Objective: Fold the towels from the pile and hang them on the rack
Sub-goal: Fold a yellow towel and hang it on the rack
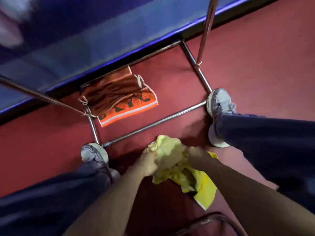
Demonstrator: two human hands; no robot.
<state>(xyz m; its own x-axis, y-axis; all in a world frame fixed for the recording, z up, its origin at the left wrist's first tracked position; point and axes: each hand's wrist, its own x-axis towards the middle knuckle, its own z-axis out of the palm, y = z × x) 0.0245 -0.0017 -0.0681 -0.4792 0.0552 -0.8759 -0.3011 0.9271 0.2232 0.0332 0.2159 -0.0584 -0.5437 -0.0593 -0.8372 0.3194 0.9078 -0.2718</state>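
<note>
A crumpled yellow towel [172, 155] hangs bunched between my two hands, low over the red floor. My left hand [148, 161] grips its left side and my right hand [198, 155] grips its right side; a loose tail of the cloth droops below them. An orange patterned towel [119, 95] hangs over a rail of the chrome rack [153, 124], whose base frame lies on the floor just ahead of my feet. Two upright chrome poles [206, 29] rise from the base.
A blue table or mat edge [102, 48] runs diagonally behind the rack. My grey shoes [219, 103] stand at the near corners of the rack's base. A dark curved chair frame [213, 220] sits at the bottom edge.
</note>
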